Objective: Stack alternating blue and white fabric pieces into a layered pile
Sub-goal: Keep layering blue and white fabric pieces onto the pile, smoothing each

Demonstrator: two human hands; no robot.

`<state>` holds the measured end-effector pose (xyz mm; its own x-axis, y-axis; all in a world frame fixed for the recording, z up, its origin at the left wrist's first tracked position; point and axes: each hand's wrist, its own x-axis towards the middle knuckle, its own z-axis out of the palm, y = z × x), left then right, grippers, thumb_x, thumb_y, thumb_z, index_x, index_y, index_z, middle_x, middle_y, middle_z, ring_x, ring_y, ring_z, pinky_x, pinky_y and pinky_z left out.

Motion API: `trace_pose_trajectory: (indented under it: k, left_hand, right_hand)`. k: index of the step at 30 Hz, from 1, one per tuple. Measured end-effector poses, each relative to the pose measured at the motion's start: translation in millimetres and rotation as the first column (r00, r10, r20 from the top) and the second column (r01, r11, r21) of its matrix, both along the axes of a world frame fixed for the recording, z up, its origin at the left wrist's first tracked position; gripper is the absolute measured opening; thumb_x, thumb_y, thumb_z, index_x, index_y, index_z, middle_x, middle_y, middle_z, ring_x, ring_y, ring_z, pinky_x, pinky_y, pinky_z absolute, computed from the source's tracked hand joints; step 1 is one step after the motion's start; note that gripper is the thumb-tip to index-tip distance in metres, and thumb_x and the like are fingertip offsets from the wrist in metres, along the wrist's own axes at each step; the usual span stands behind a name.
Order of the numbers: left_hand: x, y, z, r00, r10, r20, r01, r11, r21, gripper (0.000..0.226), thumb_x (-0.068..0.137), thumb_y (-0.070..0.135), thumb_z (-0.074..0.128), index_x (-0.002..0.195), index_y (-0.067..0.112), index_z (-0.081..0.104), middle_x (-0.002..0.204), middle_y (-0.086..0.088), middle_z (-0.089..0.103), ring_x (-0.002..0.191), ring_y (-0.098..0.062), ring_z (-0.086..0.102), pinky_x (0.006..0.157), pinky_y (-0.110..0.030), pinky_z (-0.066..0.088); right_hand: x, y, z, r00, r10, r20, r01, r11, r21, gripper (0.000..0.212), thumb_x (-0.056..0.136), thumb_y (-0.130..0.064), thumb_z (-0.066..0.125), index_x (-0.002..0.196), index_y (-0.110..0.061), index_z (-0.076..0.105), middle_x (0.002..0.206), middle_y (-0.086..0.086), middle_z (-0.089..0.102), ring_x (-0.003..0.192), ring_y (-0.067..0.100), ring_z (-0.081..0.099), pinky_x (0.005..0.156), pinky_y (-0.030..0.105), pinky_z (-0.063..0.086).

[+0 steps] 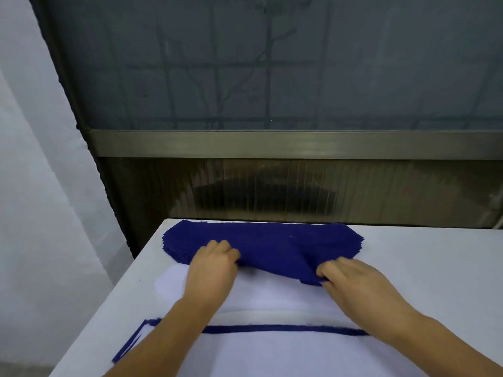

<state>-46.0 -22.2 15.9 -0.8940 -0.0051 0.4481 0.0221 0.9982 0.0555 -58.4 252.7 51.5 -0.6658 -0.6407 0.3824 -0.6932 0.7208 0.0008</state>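
A stack of blue fabric pieces lies at the far edge of the white table. Its top blue piece is lifted at the near edge. My left hand pinches that piece on the left and my right hand pinches it on the right. Under the hands lies a stack of white fabric pieces. Nearest to me is the layered pile, white on top, with a blue edge showing along its far side and left corner.
The table stands against a dark window frame with ribbed glass below it. A pale wall is on the left, past the table's left edge.
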Motion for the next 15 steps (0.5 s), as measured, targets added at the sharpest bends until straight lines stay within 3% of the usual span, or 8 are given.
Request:
trace_pose_trajectory:
  k: [2, 5, 7, 11, 15]
  left_hand:
    - [12.7, -10.9, 4.3, 1.0, -0.008, 0.009, 0.008, 1.0, 0.025, 0.02, 0.089, 0.015, 0.051, 0.101, 0.025, 0.063, 0.097, 0.009, 0.061, 0.09, -0.011, 0.051, 0.086, -0.023, 0.04]
    - [37.1, -22.2, 11.7, 0.999, -0.043, 0.018, 0.042, 0.999, 0.034, 0.014, 0.084, 0.014, 0.061, 0.086, 0.027, 0.054, 0.086, 0.009, 0.058, 0.079, -0.008, 0.046, 0.078, -0.018, 0.034]
    - [54.9, -28.2, 14.0, 0.997, -0.074, 0.031, 0.073, 0.997, 0.04, 0.022, 0.076, 0.01, 0.068, 0.082, 0.026, 0.054, 0.082, 0.009, 0.059, 0.074, -0.008, 0.044, 0.072, -0.018, 0.033]
    - [88.3, -34.0, 15.2, 0.987, -0.137, 0.082, 0.136, 0.991, 0.01, 0.023, 0.084, 0.017, 0.067, 0.104, 0.028, 0.065, 0.099, 0.013, 0.064, 0.089, -0.007, 0.056, 0.08, -0.018, 0.043]
    - [112.5, -45.4, 22.6, 0.988, -0.156, -0.006, 0.155, 0.987, -0.029, 0.025, 0.069, 0.004, 0.081, 0.087, 0.021, 0.074, 0.082, 0.009, 0.068, 0.077, -0.014, 0.063, 0.071, -0.026, 0.054]
  right_hand:
    - [13.6, 18.6, -4.5, 0.994, 0.041, -0.101, -0.039, 0.999, 0.023, 0.037, 0.049, -0.011, 0.09, 0.072, -0.023, 0.064, 0.06, -0.012, 0.056, 0.047, 0.008, 0.049, 0.044, 0.015, 0.033]
    - [24.8, 43.8, -15.4, 0.985, 0.03, -0.17, -0.02, 0.998, 0.063, 0.046, 0.038, 0.0, 0.088, 0.072, -0.022, 0.066, 0.061, -0.01, 0.056, 0.048, 0.011, 0.052, 0.044, 0.017, 0.042]
    - [30.4, 54.9, -20.7, 0.983, 0.014, -0.186, -0.005, 0.999, 0.049, 0.045, 0.04, 0.0, 0.088, 0.076, -0.02, 0.07, 0.063, -0.009, 0.059, 0.051, 0.012, 0.055, 0.046, 0.021, 0.048]
    - [37.1, 62.2, -18.9, 0.983, -0.028, -0.181, 0.025, 1.0, -0.017, 0.035, 0.047, -0.002, 0.087, 0.073, -0.018, 0.071, 0.063, -0.009, 0.059, 0.053, 0.013, 0.057, 0.048, 0.02, 0.047]
    - [45.3, 64.0, -9.2, 0.979, -0.068, -0.193, 0.057, 0.997, -0.06, 0.025, 0.057, -0.004, 0.087, 0.071, -0.017, 0.07, 0.065, -0.006, 0.06, 0.054, 0.015, 0.056, 0.047, 0.025, 0.048]
